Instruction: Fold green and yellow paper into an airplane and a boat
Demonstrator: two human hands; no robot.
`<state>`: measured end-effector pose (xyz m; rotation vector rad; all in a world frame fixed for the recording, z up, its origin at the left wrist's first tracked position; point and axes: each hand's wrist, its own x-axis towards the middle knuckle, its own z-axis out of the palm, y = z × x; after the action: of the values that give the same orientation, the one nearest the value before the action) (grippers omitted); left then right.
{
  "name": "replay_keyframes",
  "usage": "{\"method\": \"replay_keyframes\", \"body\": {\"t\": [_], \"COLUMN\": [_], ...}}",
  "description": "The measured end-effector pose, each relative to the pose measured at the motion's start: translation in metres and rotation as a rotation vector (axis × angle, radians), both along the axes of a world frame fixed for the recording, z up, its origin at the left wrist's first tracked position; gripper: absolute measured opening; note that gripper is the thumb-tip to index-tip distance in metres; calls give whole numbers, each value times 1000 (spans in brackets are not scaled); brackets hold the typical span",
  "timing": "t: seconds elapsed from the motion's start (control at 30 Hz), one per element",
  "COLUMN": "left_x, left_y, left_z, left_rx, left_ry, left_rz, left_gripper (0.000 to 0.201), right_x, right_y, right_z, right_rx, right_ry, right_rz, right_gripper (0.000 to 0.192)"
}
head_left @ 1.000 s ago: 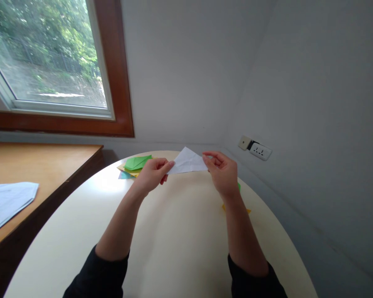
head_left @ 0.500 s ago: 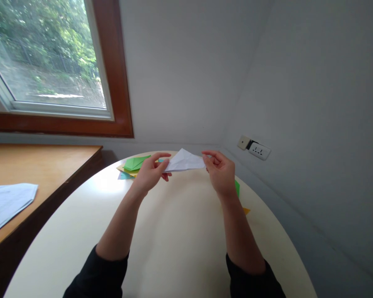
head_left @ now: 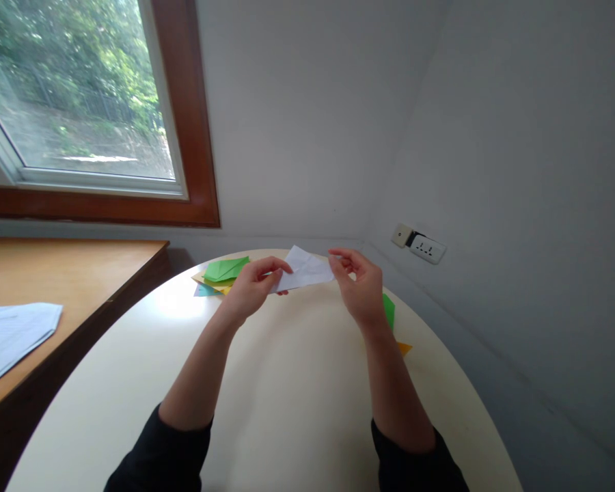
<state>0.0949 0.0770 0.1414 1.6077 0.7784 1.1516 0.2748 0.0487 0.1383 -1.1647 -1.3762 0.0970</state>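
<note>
A round cream table (head_left: 266, 403) fills the lower half of the view, pushed into the corner of two white walls so that its far edge meets them. To its left stands a wooden desk (head_left: 66, 273) under the window (head_left: 76, 96), with a stack of white sheets (head_left: 10, 335) lying flat near its front edge.

Above the far part of the table both forearms reach out, black sleeves pushed back from the wrists, apparently to leave the hands free. The left hand (head_left: 251, 287) and the right hand (head_left: 361, 290) hold a folded white paper (head_left: 305, 271) between them, lifted just clear of the table. Each grip is closed on one end of it, thumb and fingertips pinching, so the sheet is stretched level between them and its creases stay taut and in sight. The far corner of the paper stands up a little.

Behind the left hand lies a small pile of coloured papers (head_left: 220, 273), green on top of yellow and blue, set back near the wall. By the right wrist a green piece (head_left: 388, 309) and an orange piece (head_left: 404, 348) lie flat on the table, partly hidden by the arm. A white wall socket (head_left: 426, 249) sits on the right wall.
</note>
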Motion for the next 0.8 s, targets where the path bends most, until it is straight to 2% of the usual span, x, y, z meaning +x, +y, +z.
{"method": "replay_keyframes", "body": {"t": [0.07,0.2,0.3,0.57,0.8], "left_x": [-1,-2,-2,-2,-2], "left_y": [1,0,-1,-1,2], "left_z": [-1,-1,0,0,-4], "left_rx": [-6,-21,-4,45,66], "left_ry": [3,-35,-42,115,173], "left_rz": [28,22,12,14,-6], "left_gripper": [10,16,22,34,33], "right_x": [0,-1,-1,-2,-2], "right_y": [-3,-8,-8,-5,-1], "right_z": [2,4,3,1,-2], "right_rx": [13,-36,-35,-14,23], "right_ry": [-85,-209,-242,-221,-188], "right_rz": [31,170,210,159,124], "right_gripper": [21,37,37,24,17]}}
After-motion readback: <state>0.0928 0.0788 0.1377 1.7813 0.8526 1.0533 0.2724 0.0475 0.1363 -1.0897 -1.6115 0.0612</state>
